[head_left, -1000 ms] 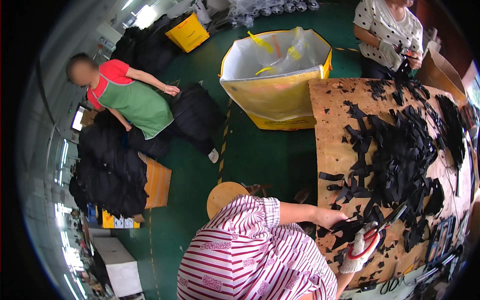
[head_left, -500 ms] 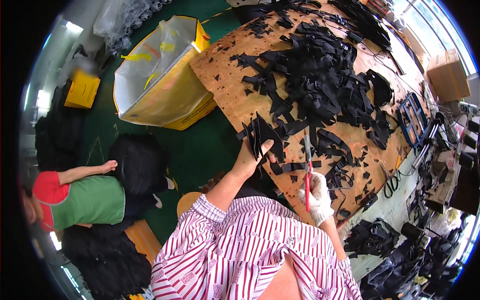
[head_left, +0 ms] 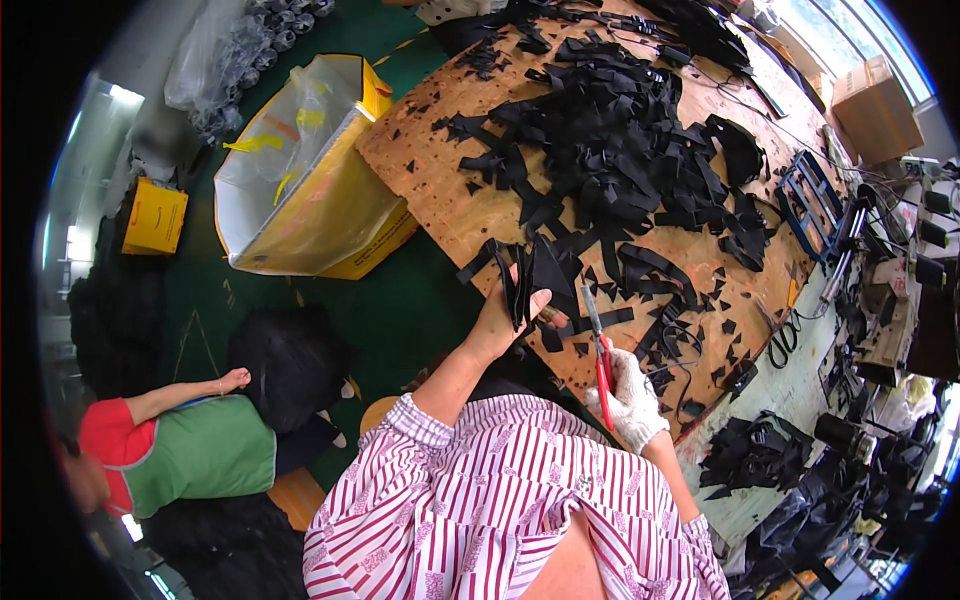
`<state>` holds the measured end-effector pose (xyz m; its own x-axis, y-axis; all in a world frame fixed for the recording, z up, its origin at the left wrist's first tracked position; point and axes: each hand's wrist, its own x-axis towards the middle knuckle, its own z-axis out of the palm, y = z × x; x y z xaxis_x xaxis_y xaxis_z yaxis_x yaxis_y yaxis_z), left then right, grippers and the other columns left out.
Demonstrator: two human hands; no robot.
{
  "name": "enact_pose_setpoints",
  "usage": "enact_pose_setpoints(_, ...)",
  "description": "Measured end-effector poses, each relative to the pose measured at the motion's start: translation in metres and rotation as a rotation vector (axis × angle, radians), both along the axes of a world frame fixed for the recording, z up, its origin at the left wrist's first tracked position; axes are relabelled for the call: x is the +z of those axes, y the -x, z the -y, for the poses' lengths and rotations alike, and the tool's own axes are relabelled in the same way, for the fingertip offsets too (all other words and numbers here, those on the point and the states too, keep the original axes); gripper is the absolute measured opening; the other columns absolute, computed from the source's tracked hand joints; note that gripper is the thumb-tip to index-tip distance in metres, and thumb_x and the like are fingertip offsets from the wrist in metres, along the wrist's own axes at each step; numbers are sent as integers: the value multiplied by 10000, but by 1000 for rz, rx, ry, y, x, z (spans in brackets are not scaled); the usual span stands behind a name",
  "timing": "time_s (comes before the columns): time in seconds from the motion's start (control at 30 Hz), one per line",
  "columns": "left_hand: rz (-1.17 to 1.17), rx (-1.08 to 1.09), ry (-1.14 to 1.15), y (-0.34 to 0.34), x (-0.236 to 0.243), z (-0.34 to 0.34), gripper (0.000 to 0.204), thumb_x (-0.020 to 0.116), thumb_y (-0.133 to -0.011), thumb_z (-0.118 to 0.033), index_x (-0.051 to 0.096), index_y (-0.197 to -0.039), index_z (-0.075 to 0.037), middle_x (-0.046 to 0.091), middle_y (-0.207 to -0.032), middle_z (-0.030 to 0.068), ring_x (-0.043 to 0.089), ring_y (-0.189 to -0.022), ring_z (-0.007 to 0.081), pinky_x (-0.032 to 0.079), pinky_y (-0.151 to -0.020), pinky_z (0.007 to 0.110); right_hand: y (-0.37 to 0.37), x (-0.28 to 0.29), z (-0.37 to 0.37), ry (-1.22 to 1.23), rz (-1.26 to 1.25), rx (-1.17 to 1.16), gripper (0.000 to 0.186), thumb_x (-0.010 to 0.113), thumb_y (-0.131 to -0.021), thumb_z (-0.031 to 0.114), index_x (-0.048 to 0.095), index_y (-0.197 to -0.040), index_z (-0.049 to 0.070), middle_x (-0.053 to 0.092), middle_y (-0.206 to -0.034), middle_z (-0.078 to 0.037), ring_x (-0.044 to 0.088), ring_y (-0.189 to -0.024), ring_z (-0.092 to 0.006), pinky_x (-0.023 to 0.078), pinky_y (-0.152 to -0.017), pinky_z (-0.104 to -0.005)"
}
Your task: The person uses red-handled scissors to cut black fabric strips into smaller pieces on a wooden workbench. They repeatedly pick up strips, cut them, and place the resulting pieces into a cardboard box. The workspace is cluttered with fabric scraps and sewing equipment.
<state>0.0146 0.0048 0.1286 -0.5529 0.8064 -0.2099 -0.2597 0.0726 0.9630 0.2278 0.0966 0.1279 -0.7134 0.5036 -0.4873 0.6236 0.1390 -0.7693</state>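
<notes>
A maroon-striped shirt and 1 white glove are worn.

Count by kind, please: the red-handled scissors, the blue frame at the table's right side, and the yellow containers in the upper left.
Red-handled scissors: 1
Blue frame: 1
Yellow containers, large bin and small box: 2
Total: 4

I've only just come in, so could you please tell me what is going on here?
The left hand grips black pieces at the table. The gloved right hand holds scissors pointing out over it. A black heap lies farther across the table, and a yellow bin stands to its left.
</notes>
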Motion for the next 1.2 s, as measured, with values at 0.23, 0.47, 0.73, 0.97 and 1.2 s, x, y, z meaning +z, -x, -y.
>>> enact_pose_setpoints(0.23, -65, 15, -3, 0, 4, 2, 284, 545, -897, -108, 403, -1124, -13, 564, -751, 55, 672, -689, 222, 501, -590, 284, 0, -6, 3, 93, 31, -58, 671, 745, -662, 281, 443, -1205, 29, 583, -1037, -165, 583, -935, -287, 454, -831, -358)
enact_pose_setpoints(0.47, 92, -51, -33, -7, -18, 4, 131, 565, -894, -120, 444, -896, -73, 493, -735, -15, 655, -646, 150, 421, -510, 229, 7, -15, 2, 75, -2, -57, 653, 751, -651, 272, 452, -1178, 29, 587, -1006, -159, 585, -913, -275, 457, -811, -358)
enact_pose_setpoints(0.73, 344, -55, -133, -14, -36, 15, 239, 446, -928, -296, 424, -1037, -85, 475, -756, 1, 552, -616, 113, 485, -576, 245, 8, -31, 9, 33, -24, -64, 625, 759, -656, 213, 442, -1158, 21, 587, -944, -130, 578, -857, -237, 462, -784, -340)
enact_pose_setpoints(0.97, 285, 44, -183, -19, -47, 20, 203, 438, -943, -270, 422, -1049, -97, 450, -760, -20, 506, -673, 72, 478, -604, 210, 10, -28, 24, 302, -92, -202, 411, 616, -752, 48, 421, -1113, 30, 465, -814, -19, 457, -563, -90, 424, -522, -218)
enact_pose_setpoints(1.2, -268, -69, -111, -24, -50, 24, 311, 552, -881, -38, 371, -1132, -67, 462, -704, 4, 516, -611, 99, 486, -632, 252, 2, -49, 15, 51, -140, -25, 432, 589, -762, 85, 398, -1148, 50, 455, -851, -36, 467, -660, -97, 442, -589, -230)
